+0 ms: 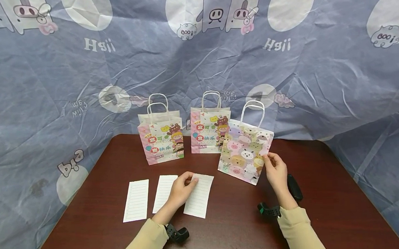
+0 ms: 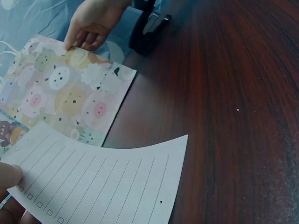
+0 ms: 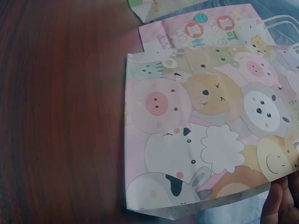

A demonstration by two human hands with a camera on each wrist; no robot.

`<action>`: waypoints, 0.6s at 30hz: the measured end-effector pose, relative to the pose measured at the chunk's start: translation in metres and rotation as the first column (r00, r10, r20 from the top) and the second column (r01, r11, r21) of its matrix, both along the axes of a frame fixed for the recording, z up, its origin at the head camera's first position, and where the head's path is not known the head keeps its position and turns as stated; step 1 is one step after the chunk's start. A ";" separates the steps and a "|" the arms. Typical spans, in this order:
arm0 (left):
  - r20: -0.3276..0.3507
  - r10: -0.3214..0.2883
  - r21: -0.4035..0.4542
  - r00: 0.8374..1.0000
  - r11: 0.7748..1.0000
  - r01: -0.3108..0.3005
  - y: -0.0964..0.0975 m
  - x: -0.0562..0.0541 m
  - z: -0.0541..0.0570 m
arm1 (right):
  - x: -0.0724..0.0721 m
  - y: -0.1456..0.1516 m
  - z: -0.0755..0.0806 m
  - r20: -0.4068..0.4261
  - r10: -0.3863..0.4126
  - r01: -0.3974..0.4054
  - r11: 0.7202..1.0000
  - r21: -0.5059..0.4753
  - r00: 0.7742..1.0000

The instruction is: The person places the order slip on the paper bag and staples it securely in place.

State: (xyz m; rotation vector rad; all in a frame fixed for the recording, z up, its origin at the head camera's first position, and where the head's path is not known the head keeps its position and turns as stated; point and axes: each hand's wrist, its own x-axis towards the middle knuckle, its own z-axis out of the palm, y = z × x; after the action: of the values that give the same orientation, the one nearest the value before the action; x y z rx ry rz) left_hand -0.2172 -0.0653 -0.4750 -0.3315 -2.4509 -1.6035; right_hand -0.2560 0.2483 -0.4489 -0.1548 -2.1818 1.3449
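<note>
Both hands well apart on my feed, each clamped on something. Left hand (image 1: 181, 188) had the rightmost lined sheet (image 1: 199, 196) by its upper left part, thumb on the printed face, fingers under the edge. On the left wrist view I saw that sheet bowed, with a row of small checkboxes near the gripped end. Right hand (image 1: 277, 169) pinched the animal-print bag (image 1: 244, 151) at its right edge. That bag was tilted, twin white handles up, and its upper left part overlapped the middle bag (image 1: 204, 130). I couldn't tell whether its bottom touched the table.

Middle bag stood upright toward the back of the dark red-brown table (image 1: 235, 224). Left bag (image 1: 161, 143) stood upright just beside it with a gap between, same cartoon-and-lettering print, its two handles spread apart. Two more lined sheets lay left of the held one: the far-left sheet (image 1: 136, 200) in full view, the middle sheet (image 1: 164, 190) partly hidden by the left hand and forearm.

I had black wrist units on both arms, left unit (image 1: 177, 233) and right unit (image 1: 270, 210), just below tan sleeves (image 1: 144, 240). Blue-grey printed cloth (image 1: 169, 58) hung behind the table.
</note>
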 end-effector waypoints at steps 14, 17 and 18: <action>-0.011 0.012 0.100 1.000 0.995 -0.011 0.008 -0.001 0.006 | 0.010 -0.018 0.003 0.047 0.126 -0.124 0.991 -0.045 0.991; -0.030 0.002 0.139 1.000 0.990 0.003 0.011 -0.002 0.008 | 0.012 -0.023 0.003 0.059 0.146 -0.144 0.989 -0.045 0.988; -0.037 -0.003 0.151 0.999 0.988 0.009 0.012 -0.002 0.010 | 0.013 -0.024 0.003 0.059 0.153 -0.150 0.988 -0.047 0.986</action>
State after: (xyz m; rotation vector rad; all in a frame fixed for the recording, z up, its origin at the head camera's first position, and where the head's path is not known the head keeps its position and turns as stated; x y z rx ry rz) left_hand -0.2190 -0.0535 -0.4654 -0.3409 -2.2861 -1.7572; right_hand -0.2431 0.2240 -0.4459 -0.0480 -2.2566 1.4889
